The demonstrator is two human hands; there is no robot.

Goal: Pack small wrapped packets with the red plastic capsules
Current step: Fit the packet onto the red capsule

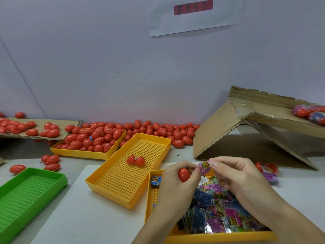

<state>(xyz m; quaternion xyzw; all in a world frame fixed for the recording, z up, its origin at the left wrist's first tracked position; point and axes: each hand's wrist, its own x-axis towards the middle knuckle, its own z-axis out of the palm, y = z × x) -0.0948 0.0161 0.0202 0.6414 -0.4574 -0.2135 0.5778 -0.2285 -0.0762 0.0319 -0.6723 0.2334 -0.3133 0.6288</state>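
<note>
A: What do the hands hold?

B: The left hand (177, 175) curls its fingers (190, 167) round a glossy red plastic capsule (184, 175). The right hand (233, 173) pinches a small pink and purple wrapped packet (204, 166) between thumb and forefinger, just beside the capsule, above the near tray.

A: Which tray is that?

B: A yellow perforated plastic tray (219, 237) on the white table (84, 217), filled with a heap of blue, pink and purple foil packets (221, 210). A small blue box (155, 180) lies at its far left corner.

A: And around it?

B: Touching it on the left, a second yellow perforated tray (112, 190) carries one opened red capsule, its two halves (135, 160) side by side. Further left is a green slotted plastic tray (52, 176). Behind, a third yellow tray (82, 153) is piled with closed red capsules (95, 138), and many more red capsules (158, 129) lie loose along the wall and on a flat sheet of brown cardboard (70, 123).

A: On the right?

B: A tilted brown cardboard box (218, 132), with a purple packet (271, 177) and red capsule halves (271, 167) near it.
</note>
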